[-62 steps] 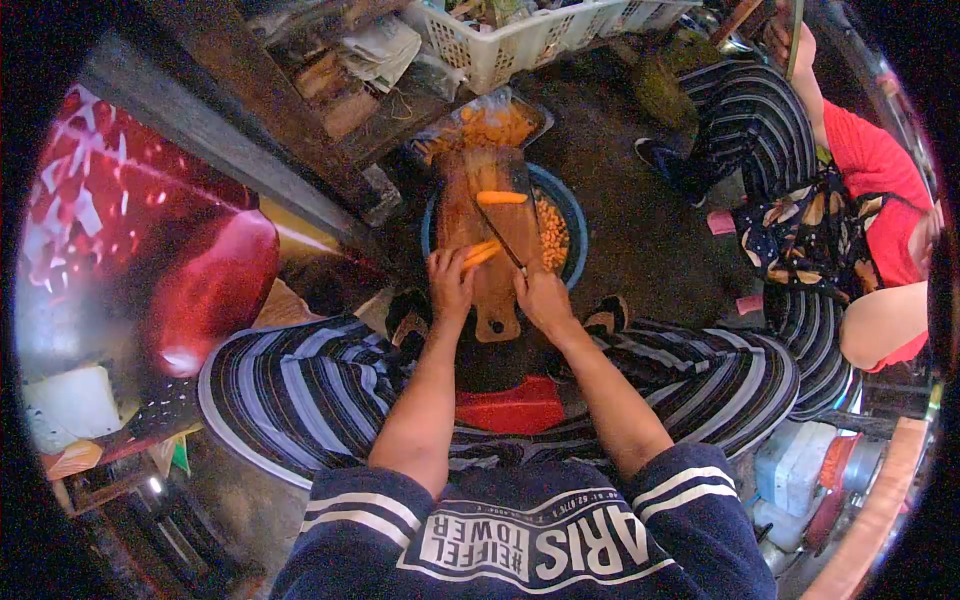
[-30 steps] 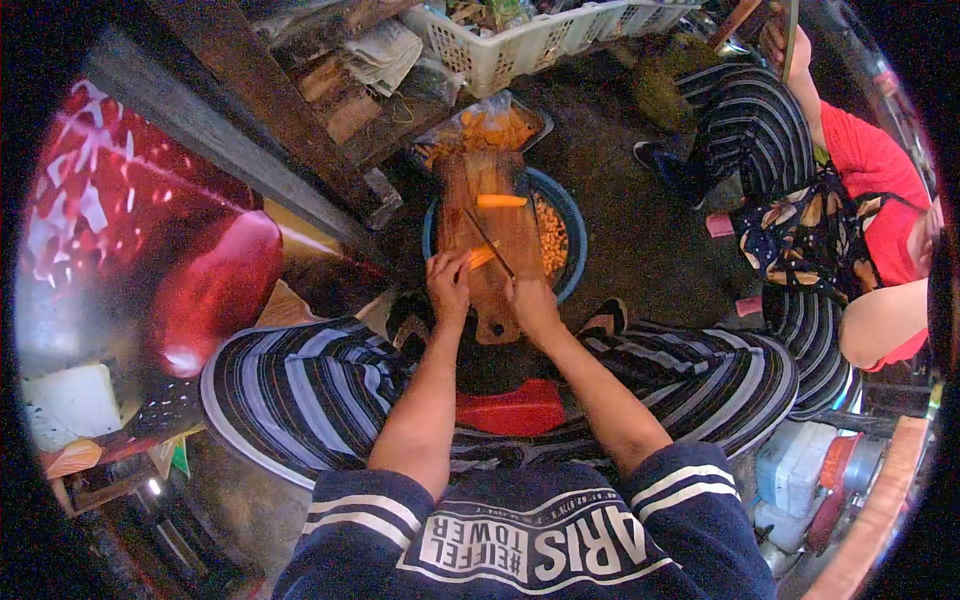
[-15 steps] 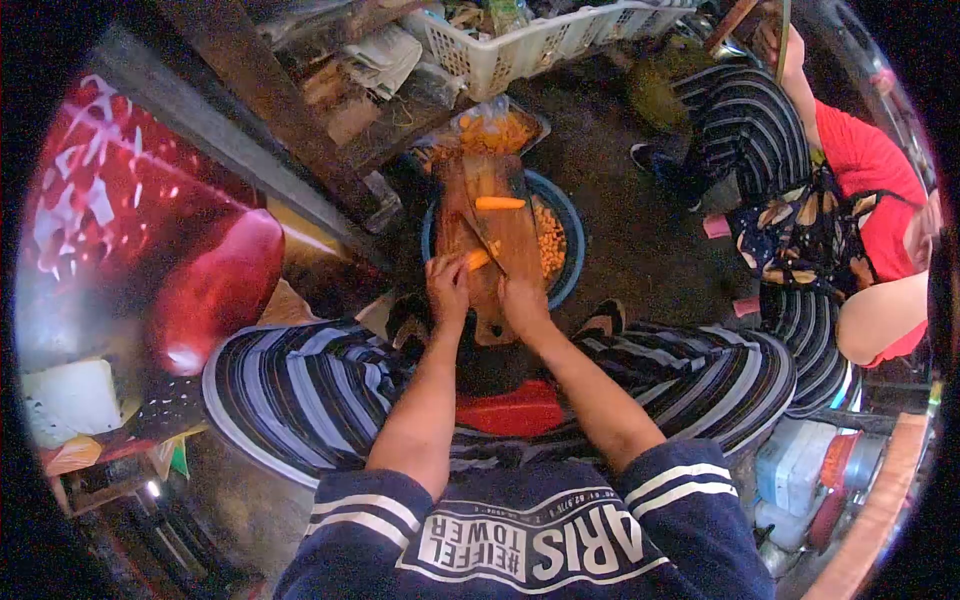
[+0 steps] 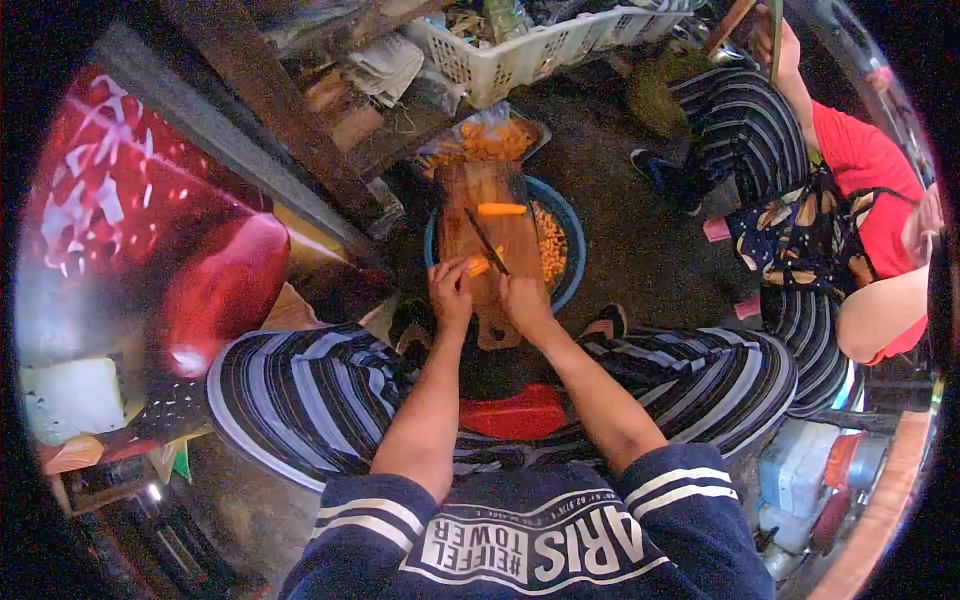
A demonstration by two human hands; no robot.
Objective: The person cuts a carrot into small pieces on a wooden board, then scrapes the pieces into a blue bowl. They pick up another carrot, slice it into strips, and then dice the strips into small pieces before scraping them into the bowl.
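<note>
A wooden cutting board (image 4: 463, 228) lies across a blue basin (image 4: 572, 222) between my knees. My right hand (image 4: 523, 300) is closed round the handle of a knife (image 4: 486, 240), its dark blade slanting up and left over the board. Fingers bent, my left hand (image 4: 451, 287) grips a piece of carrot (image 4: 479, 266) just left of the blade. Farther up the board rests a longer peeled carrot (image 4: 501, 209). Small diced carrot (image 4: 549, 243) shows in the basin along the board's right side.
Beyond the board stands a tray of orange pieces (image 4: 490, 140). A white plastic crate (image 4: 480, 72) sits behind it. To the right, another person in a red top (image 4: 865, 150) sits close by. Wooden beams (image 4: 270, 100) run along the left.
The knife blade has shifted slightly beside the carrot piece in my left hand. The longer carrot on the board appears a little lower in view. Both hands keep their holds.
</note>
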